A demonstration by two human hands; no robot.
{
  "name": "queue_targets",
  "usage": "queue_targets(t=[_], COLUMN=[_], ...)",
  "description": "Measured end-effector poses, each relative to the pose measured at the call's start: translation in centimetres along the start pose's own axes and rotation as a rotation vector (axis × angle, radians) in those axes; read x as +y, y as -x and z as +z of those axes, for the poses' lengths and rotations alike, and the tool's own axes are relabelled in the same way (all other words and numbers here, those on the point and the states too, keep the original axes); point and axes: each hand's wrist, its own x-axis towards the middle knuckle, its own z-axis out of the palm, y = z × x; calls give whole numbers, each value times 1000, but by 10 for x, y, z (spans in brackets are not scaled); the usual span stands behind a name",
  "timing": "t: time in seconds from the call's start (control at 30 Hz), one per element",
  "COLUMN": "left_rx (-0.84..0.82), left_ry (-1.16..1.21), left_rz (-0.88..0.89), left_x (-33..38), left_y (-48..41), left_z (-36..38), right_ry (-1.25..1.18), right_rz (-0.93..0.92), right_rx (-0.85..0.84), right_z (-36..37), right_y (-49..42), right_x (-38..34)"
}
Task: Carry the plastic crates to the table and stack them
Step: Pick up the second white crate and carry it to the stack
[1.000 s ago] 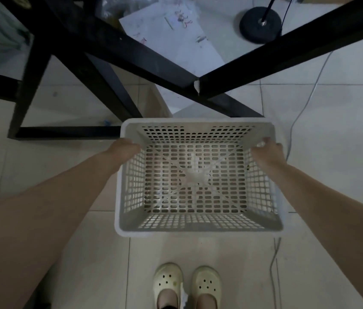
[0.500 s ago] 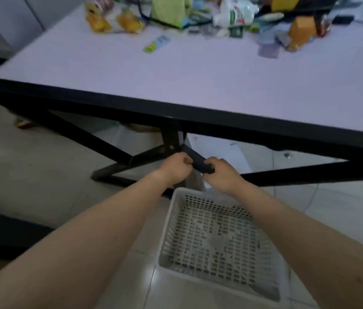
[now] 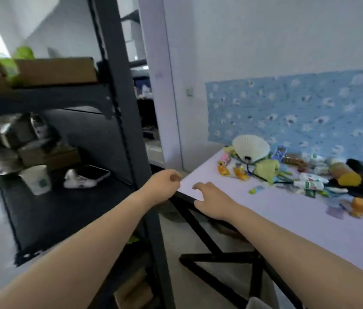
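Both my arms reach forward over the near corner of the lilac table (image 3: 287, 224). My left hand (image 3: 165, 184) hovers just left of that corner, fingers curled shut with nothing in them. Over the table's black edge, my right hand (image 3: 209, 198) has its fingers spread and slightly bent, holding nothing. A pale grey corner at the bottom edge looks like the plastic crate (image 3: 258, 303), low on the floor beside the table's black leg frame; the rest of it is out of view.
A tall black shelf rack (image 3: 118, 112) stands close on the left, with cardboard boxes, a paper cup (image 3: 36, 179) and a phone on it. Clutter of packets, tubes and a white fan (image 3: 250, 148) covers the table's far side by the blue wall covering.
Both hands have let go of the crate and risen from the floor to the table corner. My view has swung up and left, so the crate has dropped almost out of sight.
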Motion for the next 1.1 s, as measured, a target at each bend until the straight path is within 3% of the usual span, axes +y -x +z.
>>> queue_targets(t=[0.1, 0.17, 0.6, 0.8, 1.1], left_rx=[133, 137, 391, 450, 501], left_ry=[49, 37, -173, -259, -345], left_rz=[-38, -91, -401, -532, -715], left_x=[-7, -25, -204, -278, -404], left_y=[62, 108, 432, 519, 541], left_z=[-99, -146, -376, -420, -484], right_ry=[-46, -35, -11, -34, 95], right_rz=[-145, -233, -597, -745, -914], right_rx=[26, 17, -201, -337, -371], right_z=[-19, -16, 117, 187, 273], right_y=[3, 11, 87, 104, 39], right_x=[-115, -176, -553, -672, -793])
